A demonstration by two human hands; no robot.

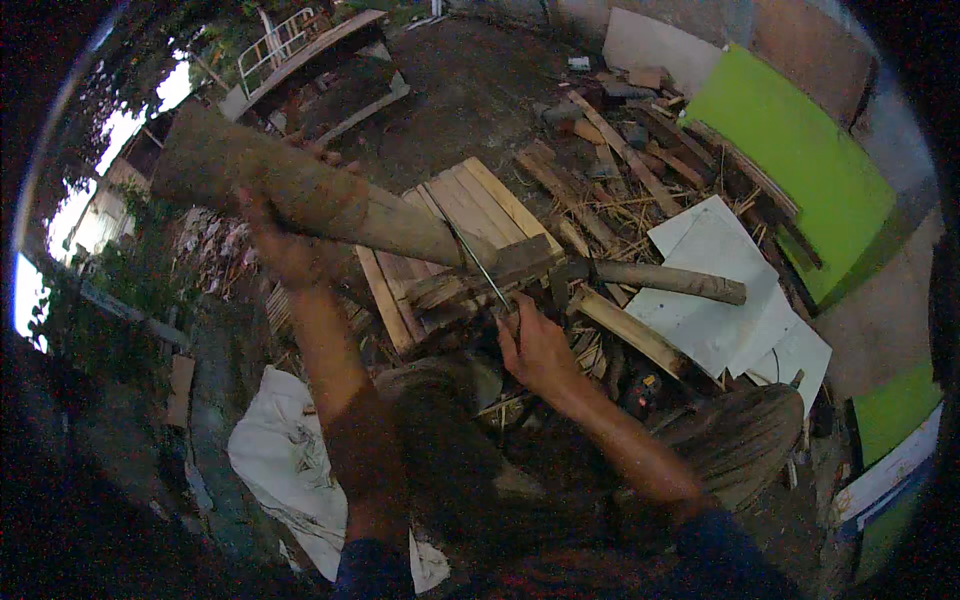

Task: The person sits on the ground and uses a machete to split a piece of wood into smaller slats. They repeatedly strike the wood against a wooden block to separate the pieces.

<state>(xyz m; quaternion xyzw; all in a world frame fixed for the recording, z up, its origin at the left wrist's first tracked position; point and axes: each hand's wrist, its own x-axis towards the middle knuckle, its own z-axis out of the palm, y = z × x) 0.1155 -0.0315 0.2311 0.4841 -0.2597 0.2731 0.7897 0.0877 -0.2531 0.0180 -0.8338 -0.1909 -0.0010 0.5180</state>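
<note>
Setting: outdoor yard, bare dark earth (470,90), dim light. Trees and bright sky show at the far left edge. A masonry wall closes the top right.

Largest items: a bright green panel (800,170) leans along the right, with a second green piece with a white and blue strip (890,450) at the lower right corner. White flat sheets (715,290) lie overlapped right of centre. A pale slatted wooden pallet (470,215) lies at centre, and a heap of scrap timber and sticks (610,150) spreads behind it toward the wall. A crumpled white cloth (280,460) lies on the ground at lower left. A white metal frame (275,45) stands at top left beside long planks.

Work item: a long thick log (300,190) runs from upper left down to the centre, tilted, its lower end resting on a wooden block (500,270) over the pallet. A thinner round pole (665,280) lies across to the right.

Left hand (285,250): under the log's raised part, fingers wrapped up against it.

Right hand (535,345): fingers closed on the handle of a thin metal blade (480,265), which slants up across the log's lower end.

Open ground: only the earth patch at top centre; clutter crowds all other edges.
</note>
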